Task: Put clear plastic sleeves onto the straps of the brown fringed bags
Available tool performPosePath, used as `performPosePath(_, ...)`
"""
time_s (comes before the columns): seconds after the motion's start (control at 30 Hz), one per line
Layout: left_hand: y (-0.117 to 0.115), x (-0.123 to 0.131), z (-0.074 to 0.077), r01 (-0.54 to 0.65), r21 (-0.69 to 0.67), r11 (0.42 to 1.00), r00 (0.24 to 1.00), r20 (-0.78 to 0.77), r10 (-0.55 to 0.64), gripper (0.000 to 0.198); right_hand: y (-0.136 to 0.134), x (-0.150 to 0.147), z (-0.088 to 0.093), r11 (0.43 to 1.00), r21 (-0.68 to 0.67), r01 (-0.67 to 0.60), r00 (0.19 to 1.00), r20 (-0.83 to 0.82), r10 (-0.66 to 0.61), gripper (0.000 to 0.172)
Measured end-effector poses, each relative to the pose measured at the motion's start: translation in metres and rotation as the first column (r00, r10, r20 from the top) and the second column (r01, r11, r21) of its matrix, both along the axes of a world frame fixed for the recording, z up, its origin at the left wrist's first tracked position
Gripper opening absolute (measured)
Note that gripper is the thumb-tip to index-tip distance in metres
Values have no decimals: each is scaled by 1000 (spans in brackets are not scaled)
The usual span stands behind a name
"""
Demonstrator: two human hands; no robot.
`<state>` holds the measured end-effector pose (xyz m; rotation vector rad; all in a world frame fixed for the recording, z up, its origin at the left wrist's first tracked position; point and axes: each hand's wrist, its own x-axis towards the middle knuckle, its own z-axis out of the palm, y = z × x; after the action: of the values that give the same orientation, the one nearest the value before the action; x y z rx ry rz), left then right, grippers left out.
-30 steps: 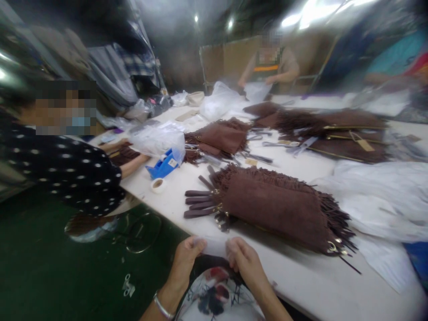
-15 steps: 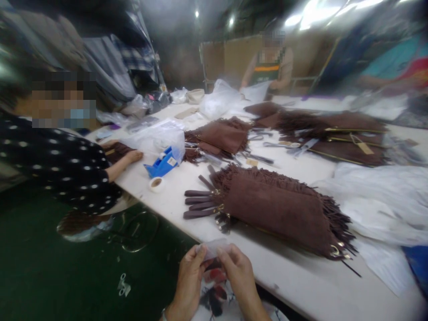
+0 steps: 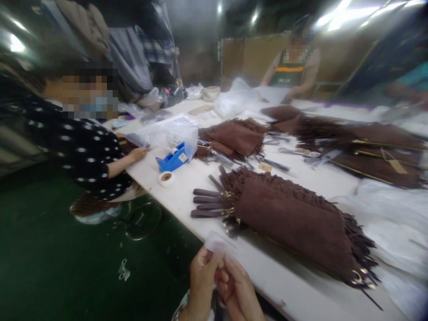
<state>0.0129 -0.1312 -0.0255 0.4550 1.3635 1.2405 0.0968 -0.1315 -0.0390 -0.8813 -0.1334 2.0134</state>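
Note:
A small translucent plastic piece [image 3: 217, 243], perhaps a little bag or sheet, is pinched in front of me, just off the table's edge. My left hand [image 3: 203, 272] grips it with thumb and fingers. Close against it, my right hand [image 3: 236, 278] also has its fingers closed at the lower edge of the piece. Beyond them on the table lies a stack of dark brown fringed pouches [image 3: 290, 214], with wrist straps [image 3: 207, 203] sticking out at the left and gold-coloured metal fittings.
A blue tape dispenser [image 3: 174, 157] and a tape roll [image 3: 166, 179] stand on the white table [image 3: 180, 196]. More brown pouches [image 3: 239, 136] lie behind. White plastic [image 3: 384, 218] spreads at the right. A co-worker in a dotted top [image 3: 83, 151] sits left; another person [image 3: 290, 73] stands opposite.
My hands have come together from either side of the plastic piece, which now sticks up above the fingers. The view has turned left. The co-worker's hand at the left has shifted slightly.

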Motion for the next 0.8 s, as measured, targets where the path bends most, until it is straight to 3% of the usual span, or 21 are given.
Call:
performPosePath(0.13, 6, -5, -4, -23, -11, 1000, 989, -145, 21, 42, -5, -6, -5, 996, -74, -42, 999, 3, 43, 39)
performPosePath(0.23, 10, -17, 1, 14, 111, 994, 964, -266, 16, 33, -6, 0, -7, 980, 45, -192, 940, 297, 171, 47)
performPosePath(0.33, 12, -31, 10, 131, 175, 976, 897, -441, -41, 25, 0, 13, -3, 941, 222, -255, 740, 671, 42, 55)
performPosePath(0.43, 11, -42, 18, 245, 154, 957, 809, -577, -114, 23, 10, 24, 6, 885, 331, -328, 514, 848, -127, 52)
performPosePath(0.5, 9, -47, 22, 292, 131, 947, 759, -634, -146, 21, 17, 27, 13, 833, 394, -390, 429, 877, -214, 44)
performPosePath(0.6, 7, -51, 24, 332, 101, 938, 690, -704, -168, 20, 24, 25, 23, 770, 467, -435, 408, 864, -293, 35)
performPosePath(0.7, 6, -56, 24, 355, 69, 932, 633, -752, -185, 19, 28, 28, 25, 773, 433, -463, 390, 883, -261, 30)
performPosePath(0.8, 7, -61, 21, 367, 14, 930, 572, -792, -214, 19, 34, 41, 19, 816, 325, -479, 279, 937, -210, 30)
